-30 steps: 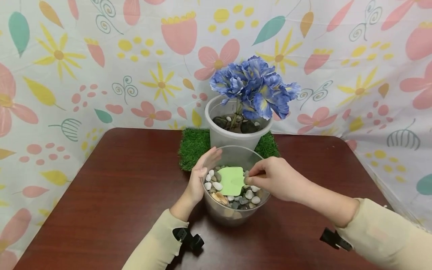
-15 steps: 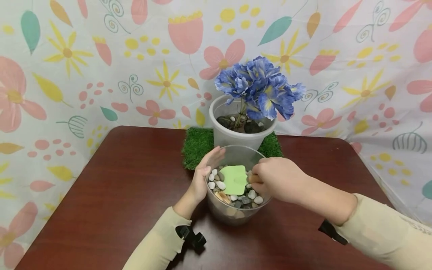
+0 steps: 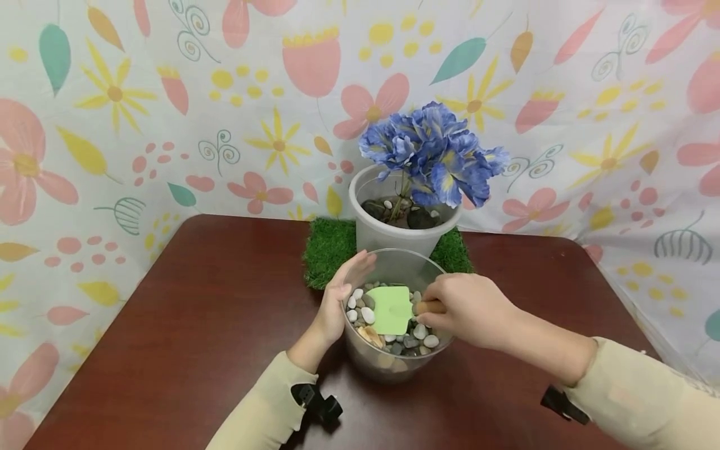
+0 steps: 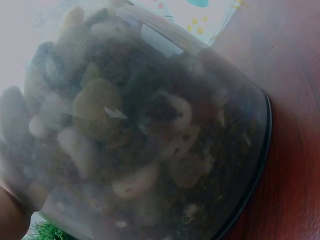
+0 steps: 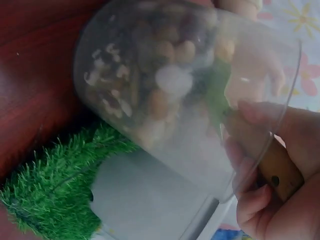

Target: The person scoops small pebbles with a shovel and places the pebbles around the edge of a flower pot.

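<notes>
**Right hand [image 3: 469, 310] shifts a little, and more of the wooden handle [image 5: 285, 172] shows**

Little else has moved since half a second ago; the head view has drifted slightly. The green shovel [image 3: 392, 310] is near the middle of the head view, inside the clear bowl [image 3: 388, 374]. Right of centre, the right hand holds its handle in curled fingers. The left hand [image 3: 332, 306], left of centre, rests along the bowl's side with its fingers extended against the wall.

As for progress, we see the shovel in place, its blade lying over the stones [image 3: 420, 332] and carrying none that we can make out. Whether its left edge reaches under any, we cannot tell. We judge the shovel work to be at an early point, with most of the lifting or levelling left. Above the bowl in the frame, the blue flowers [image 3: 433, 153] stand in their white pot [image 3: 394, 236], on the grass mat [image 3: 329, 250], with neither hand touching them.
</notes>
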`<state>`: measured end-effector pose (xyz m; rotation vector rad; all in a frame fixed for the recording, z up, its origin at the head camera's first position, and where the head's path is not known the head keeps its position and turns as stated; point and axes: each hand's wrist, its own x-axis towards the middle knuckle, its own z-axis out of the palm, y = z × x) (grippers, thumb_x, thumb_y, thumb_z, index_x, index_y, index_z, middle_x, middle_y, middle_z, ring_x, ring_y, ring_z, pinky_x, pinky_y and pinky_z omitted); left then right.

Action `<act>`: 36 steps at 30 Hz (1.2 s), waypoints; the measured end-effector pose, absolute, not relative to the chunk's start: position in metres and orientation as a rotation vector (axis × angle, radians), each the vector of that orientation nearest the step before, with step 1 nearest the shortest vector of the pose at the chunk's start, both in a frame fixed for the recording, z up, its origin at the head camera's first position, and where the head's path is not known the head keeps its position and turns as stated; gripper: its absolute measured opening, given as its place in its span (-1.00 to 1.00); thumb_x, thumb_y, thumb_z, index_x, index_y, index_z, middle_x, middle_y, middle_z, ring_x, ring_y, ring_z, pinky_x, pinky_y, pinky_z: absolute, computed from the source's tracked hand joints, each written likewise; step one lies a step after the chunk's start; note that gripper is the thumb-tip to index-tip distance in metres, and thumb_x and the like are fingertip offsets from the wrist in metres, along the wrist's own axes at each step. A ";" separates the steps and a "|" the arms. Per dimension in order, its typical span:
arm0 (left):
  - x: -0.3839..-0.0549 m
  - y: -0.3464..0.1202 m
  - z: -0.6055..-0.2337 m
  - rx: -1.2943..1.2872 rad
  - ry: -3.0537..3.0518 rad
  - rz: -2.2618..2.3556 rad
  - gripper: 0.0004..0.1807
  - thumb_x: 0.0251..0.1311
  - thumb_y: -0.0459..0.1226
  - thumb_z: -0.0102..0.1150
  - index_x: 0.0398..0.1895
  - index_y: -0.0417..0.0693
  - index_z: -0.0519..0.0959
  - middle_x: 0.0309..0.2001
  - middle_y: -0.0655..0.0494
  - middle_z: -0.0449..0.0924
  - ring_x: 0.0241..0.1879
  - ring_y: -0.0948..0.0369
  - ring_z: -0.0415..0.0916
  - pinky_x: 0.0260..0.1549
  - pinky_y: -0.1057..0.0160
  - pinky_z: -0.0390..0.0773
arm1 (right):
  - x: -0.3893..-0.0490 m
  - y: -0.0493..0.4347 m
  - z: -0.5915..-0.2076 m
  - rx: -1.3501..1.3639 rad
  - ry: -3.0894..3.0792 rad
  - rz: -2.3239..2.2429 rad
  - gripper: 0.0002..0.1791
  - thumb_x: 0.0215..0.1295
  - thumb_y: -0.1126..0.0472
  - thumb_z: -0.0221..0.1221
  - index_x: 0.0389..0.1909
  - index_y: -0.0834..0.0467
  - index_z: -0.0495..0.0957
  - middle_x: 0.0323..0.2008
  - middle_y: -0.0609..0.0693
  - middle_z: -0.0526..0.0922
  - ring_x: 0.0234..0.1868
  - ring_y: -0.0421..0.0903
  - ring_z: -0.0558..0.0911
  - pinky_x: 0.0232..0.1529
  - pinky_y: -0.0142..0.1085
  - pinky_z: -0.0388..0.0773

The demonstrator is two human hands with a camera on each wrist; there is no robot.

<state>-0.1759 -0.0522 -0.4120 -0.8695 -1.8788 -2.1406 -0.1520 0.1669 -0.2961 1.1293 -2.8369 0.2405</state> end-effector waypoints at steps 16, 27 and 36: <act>-0.174 -0.051 -0.408 -0.845 -1.868 -2.171 -0.28 0.12 -0.26 -0.49 0.38 -0.49 0.00 0.31 -0.51 0.14 0.30 -0.34 0.13 0.31 -0.21 0.14 | -0.150 0.165 -0.305 1.135 -2.683 0.178 -0.91 0.04 0.08 0.32 -0.55 -0.16 0.60 -0.56 -0.33 0.49 -0.49 -0.37 0.47 -0.49 -0.45 0.47; -0.175 -0.049 -0.408 -0.786 -1.899 -2.197 -0.26 0.09 -0.25 -0.47 0.40 -0.41 0.03 0.33 -0.43 0.17 0.27 -0.27 0.19 0.05 0.34 0.36 | -0.154 0.174 -0.295 0.973 -2.899 0.568 -0.90 0.07 0.02 0.31 -0.38 -0.11 0.72 -0.46 -0.34 0.67 -0.47 -0.43 0.52 -0.49 -0.48 0.45; -0.175 -0.051 -0.409 -0.789 -1.890 -2.170 -0.27 0.08 -0.27 -0.48 0.38 -0.43 0.05 0.31 -0.44 0.20 0.27 -0.28 0.20 0.22 0.04 0.32 | -0.133 0.173 -0.297 0.982 -2.741 0.476 -0.93 0.02 0.04 0.34 -0.44 -0.11 0.68 -0.53 -0.35 0.50 -0.46 -0.40 0.45 -0.46 -0.43 0.44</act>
